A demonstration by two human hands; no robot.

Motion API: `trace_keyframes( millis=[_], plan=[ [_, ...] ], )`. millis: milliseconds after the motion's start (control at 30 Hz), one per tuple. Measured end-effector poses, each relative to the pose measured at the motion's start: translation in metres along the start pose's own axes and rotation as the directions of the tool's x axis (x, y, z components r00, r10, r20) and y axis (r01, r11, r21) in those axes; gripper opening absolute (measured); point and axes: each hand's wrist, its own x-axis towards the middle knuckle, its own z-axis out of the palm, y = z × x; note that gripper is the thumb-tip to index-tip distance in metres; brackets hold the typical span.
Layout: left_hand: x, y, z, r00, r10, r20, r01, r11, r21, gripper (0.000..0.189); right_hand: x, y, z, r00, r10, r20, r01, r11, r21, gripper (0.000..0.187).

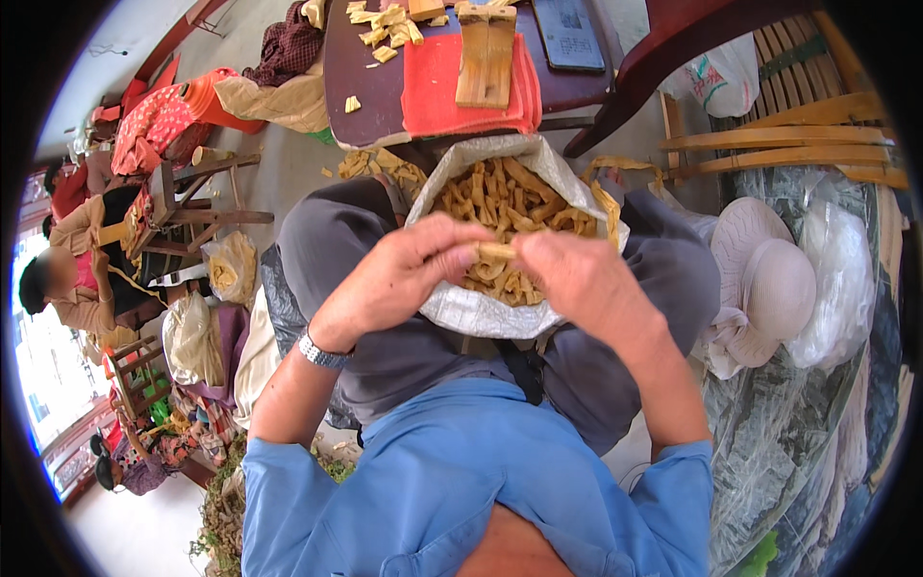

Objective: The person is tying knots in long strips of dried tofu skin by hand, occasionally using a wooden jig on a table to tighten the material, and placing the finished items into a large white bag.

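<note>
Between my knees stands an open white woven sack (479, 317), filled with twisted yellow-brown dried strips (505, 195). Above its mouth, my left hand (414, 270) and my right hand (577, 278) pinch the two ends of one short, pale yellow folded piece (496, 252). The fingers of both hands are partly blurred. Beyond the sack, a wooden block-like tool (487, 58) rests on folded red cloths (433, 94) on a dark wooden stool or small table (360, 115). Pale folded pieces (389, 29) lie at its far left.
A phone (570, 32) lies on the stool's right side. At right are a sun hat (764, 281), clear plastic sheeting (779, 425) and bamboo slats (786, 137). Along the left stand a wooden bench (216, 216) and bags (191, 339); a person (79, 274) sits beyond them.
</note>
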Motion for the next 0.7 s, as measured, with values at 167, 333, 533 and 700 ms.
trace_keyframes(
  millis=[167,333,533,700],
  plan=[
    [0.074,0.004,-0.043,0.949,0.103,-0.297,-0.099,0.995,0.029,0.026,0.070,0.059,-0.022,0.986,-0.019,-0.168,-0.021,0.973,-0.230,0.020],
    [0.133,0.012,-0.081,0.881,0.183,-0.436,-0.137,0.981,0.134,0.026,0.120,0.105,-0.032,0.959,-0.038,-0.280,-0.061,0.939,-0.339,0.015],
    [0.167,-0.017,-0.078,0.813,0.462,-0.355,-0.128,0.736,0.664,0.015,0.129,0.132,-0.001,0.977,0.130,-0.167,-0.183,0.914,-0.361,0.010],
    [0.160,-0.012,-0.064,0.798,0.502,-0.334,-0.107,0.662,0.741,0.014,0.118,0.119,0.007,0.967,0.241,-0.082,-0.255,0.907,-0.334,0.008]
  ],
)
